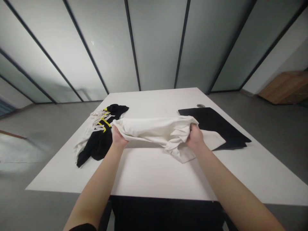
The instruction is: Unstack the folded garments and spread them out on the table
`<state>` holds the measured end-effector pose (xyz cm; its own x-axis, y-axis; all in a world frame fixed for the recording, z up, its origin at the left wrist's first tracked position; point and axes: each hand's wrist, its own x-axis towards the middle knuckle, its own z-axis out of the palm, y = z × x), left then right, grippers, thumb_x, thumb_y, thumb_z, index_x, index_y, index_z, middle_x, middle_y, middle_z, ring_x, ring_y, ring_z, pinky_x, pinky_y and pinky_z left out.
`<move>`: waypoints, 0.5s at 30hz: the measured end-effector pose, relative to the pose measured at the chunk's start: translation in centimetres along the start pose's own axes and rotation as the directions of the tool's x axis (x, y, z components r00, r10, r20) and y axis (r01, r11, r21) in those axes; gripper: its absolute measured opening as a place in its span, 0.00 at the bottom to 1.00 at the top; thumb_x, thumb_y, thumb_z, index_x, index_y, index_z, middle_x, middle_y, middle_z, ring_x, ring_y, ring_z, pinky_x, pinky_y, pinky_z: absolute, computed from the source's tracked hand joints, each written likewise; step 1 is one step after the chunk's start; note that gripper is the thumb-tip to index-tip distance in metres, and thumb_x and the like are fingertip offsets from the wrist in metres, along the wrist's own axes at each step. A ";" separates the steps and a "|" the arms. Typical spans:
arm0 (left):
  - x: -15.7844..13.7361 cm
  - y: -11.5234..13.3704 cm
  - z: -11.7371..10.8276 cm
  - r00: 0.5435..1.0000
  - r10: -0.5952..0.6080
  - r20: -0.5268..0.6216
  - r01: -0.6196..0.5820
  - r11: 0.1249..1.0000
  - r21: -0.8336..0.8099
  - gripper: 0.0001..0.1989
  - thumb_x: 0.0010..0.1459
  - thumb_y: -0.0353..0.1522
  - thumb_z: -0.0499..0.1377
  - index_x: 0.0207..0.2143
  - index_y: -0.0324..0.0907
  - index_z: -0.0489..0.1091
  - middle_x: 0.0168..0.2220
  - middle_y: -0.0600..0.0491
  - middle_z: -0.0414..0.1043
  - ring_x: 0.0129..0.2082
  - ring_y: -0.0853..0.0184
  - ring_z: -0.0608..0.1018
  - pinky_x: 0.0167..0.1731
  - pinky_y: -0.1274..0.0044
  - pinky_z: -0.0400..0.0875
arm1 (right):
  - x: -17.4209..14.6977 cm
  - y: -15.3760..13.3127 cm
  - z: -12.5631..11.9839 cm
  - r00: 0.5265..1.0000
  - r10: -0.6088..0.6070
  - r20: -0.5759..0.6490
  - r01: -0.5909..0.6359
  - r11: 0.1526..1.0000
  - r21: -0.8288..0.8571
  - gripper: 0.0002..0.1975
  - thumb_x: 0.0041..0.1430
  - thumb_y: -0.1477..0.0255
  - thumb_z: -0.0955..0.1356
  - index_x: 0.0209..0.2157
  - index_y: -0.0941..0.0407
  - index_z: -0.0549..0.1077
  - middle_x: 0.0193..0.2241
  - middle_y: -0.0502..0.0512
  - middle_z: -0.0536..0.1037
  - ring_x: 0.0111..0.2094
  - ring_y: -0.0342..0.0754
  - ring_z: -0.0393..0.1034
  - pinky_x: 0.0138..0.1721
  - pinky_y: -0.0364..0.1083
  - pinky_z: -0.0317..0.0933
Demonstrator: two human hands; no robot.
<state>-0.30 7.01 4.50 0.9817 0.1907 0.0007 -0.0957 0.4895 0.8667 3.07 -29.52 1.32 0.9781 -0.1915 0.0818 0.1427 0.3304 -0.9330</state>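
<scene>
A white cloth garment (154,130) is stretched between my two hands above the middle of the table; its exact kind does not show. My left hand (118,136) is closed on its left end, and my right hand (195,136) grips the bunched right end. Loose folds hang below, and a flap of the cloth reaches out to the right past my right wrist. Fingers of both hands are partly hidden by the fabric. Left of my left hand lies a crumpled heap of black clothing (98,144) with yellow and white markings, next to white cloth (84,141).
The white table (154,179) spans the view. On its right side lie flat black sheets (216,125), partly under the white flap, with a small roll (200,105) behind them. Frosted glass panels (156,45) rise beyond the far edge. A wooden piece (286,86) stands at far right.
</scene>
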 end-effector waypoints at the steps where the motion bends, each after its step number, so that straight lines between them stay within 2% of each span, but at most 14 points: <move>1: -0.6 -0.7 0.4 0.998 -0.042 0.046 0.040 0.999 0.037 0.46 0.56 0.72 0.51 0.59 0.48 0.75 0.55 0.43 0.82 0.65 0.46 0.75 0.62 0.54 0.73 | -0.9 0.2 0.7 1.000 -0.009 0.003 0.009 0.999 -0.045 0.32 0.63 0.50 0.68 0.64 0.48 0.71 0.51 0.53 0.84 0.54 0.56 0.79 0.54 0.55 0.75; 2: -1.4 -1.5 1.0 0.990 -0.101 0.102 0.092 0.992 0.088 0.50 0.53 0.74 0.51 0.60 0.47 0.74 0.56 0.41 0.81 0.66 0.44 0.74 0.61 0.52 0.72 | -2.0 0.3 1.4 0.999 -0.012 0.045 0.017 0.993 -0.115 0.34 0.65 0.51 0.67 0.68 0.47 0.67 0.57 0.54 0.82 0.59 0.56 0.76 0.58 0.56 0.72; 3: -2.2 -2.3 1.7 0.969 -0.172 0.175 0.145 0.977 0.156 0.53 0.50 0.75 0.54 0.62 0.47 0.73 0.58 0.40 0.79 0.66 0.42 0.74 0.61 0.51 0.72 | -3.2 0.3 2.0 0.989 -0.004 0.145 0.034 0.977 -0.210 0.36 0.66 0.51 0.66 0.71 0.46 0.64 0.63 0.55 0.78 0.64 0.56 0.72 0.62 0.57 0.69; 4: -3.0 -3.2 2.5 0.940 -0.231 0.252 0.173 0.957 0.233 0.54 0.47 0.73 0.60 0.64 0.46 0.72 0.60 0.38 0.78 0.67 0.41 0.73 0.62 0.51 0.71 | -4.5 0.2 2.6 0.959 0.027 0.284 0.065 0.948 -0.311 0.37 0.67 0.51 0.66 0.74 0.46 0.61 0.68 0.56 0.73 0.68 0.57 0.67 0.66 0.57 0.65; 5: -3.8 -4.0 3.3 0.910 -0.262 0.322 0.159 0.936 0.313 0.55 0.44 0.68 0.67 0.66 0.46 0.70 0.63 0.38 0.75 0.68 0.41 0.72 0.63 0.52 0.71 | -5.7 0.0 3.1 0.899 0.084 0.431 0.103 0.914 -0.393 0.39 0.67 0.50 0.67 0.75 0.46 0.60 0.72 0.57 0.67 0.72 0.57 0.62 0.68 0.57 0.61; 7: -5.0 -5.0 4.7 0.883 -0.237 0.404 0.032 0.891 0.453 0.57 0.40 0.52 0.79 0.70 0.47 0.65 0.67 0.39 0.70 0.69 0.42 0.70 0.65 0.55 0.68 | -7.5 -0.6 3.6 0.726 0.223 0.650 0.148 0.873 -0.465 0.42 0.66 0.49 0.70 0.76 0.47 0.60 0.76 0.59 0.59 0.74 0.59 0.56 0.71 0.58 0.57; 8: -5.5 -5.3 5.2 0.883 -0.206 0.422 -0.041 0.861 0.507 0.55 0.40 0.44 0.80 0.70 0.46 0.65 0.68 0.39 0.69 0.68 0.43 0.71 0.66 0.56 0.68 | -7.9 -0.9 3.7 0.648 0.262 0.715 0.150 0.876 -0.457 0.43 0.65 0.48 0.72 0.75 0.47 0.60 0.76 0.61 0.59 0.74 0.60 0.56 0.70 0.59 0.57; 9: -5.7 -5.3 5.5 0.887 -0.180 0.426 -0.094 0.832 0.547 0.52 0.41 0.38 0.79 0.69 0.45 0.66 0.67 0.40 0.70 0.67 0.44 0.72 0.66 0.57 0.68 | -8.1 -1.2 3.6 0.599 0.264 0.756 0.141 0.895 -0.424 0.45 0.64 0.46 0.72 0.75 0.48 0.61 0.75 0.63 0.61 0.73 0.62 0.58 0.70 0.60 0.58; 10: -5.8 -5.1 5.6 0.896 -0.162 0.413 -0.118 0.811 0.573 0.47 0.43 0.35 0.77 0.66 0.44 0.69 0.66 0.41 0.72 0.65 0.44 0.74 0.66 0.57 0.69 | -7.9 -1.4 3.4 0.586 0.231 0.777 0.133 0.918 -0.373 0.45 0.63 0.44 0.72 0.74 0.49 0.61 0.72 0.65 0.65 0.71 0.63 0.62 0.68 0.61 0.60; 11: -5.8 -4.7 5.5 0.914 -0.146 0.380 -0.112 0.807 0.580 0.41 0.45 0.35 0.75 0.63 0.43 0.72 0.63 0.42 0.75 0.62 0.45 0.76 0.64 0.57 0.70 | -7.4 -1.6 3.1 0.612 0.169 0.773 0.141 0.938 -0.317 0.45 0.64 0.43 0.71 0.74 0.49 0.61 0.69 0.66 0.71 0.68 0.63 0.66 0.66 0.62 0.62; 13: -5.3 -3.4 5.1 0.967 -0.074 0.245 -0.067 0.851 0.521 0.32 0.48 0.37 0.73 0.57 0.43 0.76 0.57 0.44 0.80 0.59 0.45 0.79 0.62 0.57 0.73 | -6.3 -1.8 2.3 0.709 0.034 0.704 0.224 0.936 -0.271 0.42 0.65 0.42 0.69 0.71 0.50 0.61 0.62 0.66 0.77 0.64 0.62 0.71 0.65 0.63 0.63; 14: -4.9 -2.5 4.9 0.988 0.000 0.153 -0.070 0.889 0.452 0.30 0.50 0.40 0.73 0.56 0.44 0.76 0.56 0.45 0.81 0.59 0.45 0.79 0.61 0.58 0.74 | -5.7 -2.0 2.0 0.747 -0.003 0.664 0.277 0.910 -0.308 0.40 0.65 0.43 0.69 0.69 0.50 0.63 0.60 0.66 0.78 0.63 0.62 0.72 0.65 0.63 0.62; 15: -4.5 -1.3 4.8 0.994 0.093 0.059 -0.108 0.924 0.367 0.29 0.52 0.43 0.72 0.55 0.46 0.76 0.55 0.46 0.82 0.61 0.46 0.78 0.62 0.59 0.74 | -5.3 -2.1 1.7 0.767 -0.005 0.642 0.325 0.866 -0.381 0.38 0.65 0.45 0.71 0.67 0.50 0.65 0.60 0.66 0.78 0.63 0.62 0.71 0.65 0.64 0.61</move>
<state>-3.77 1.46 5.79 0.9766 0.1846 0.1107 -0.1340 0.1191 0.9838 -2.18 -27.62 3.49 0.8464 0.4448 0.2928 0.3837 -0.1281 -0.9145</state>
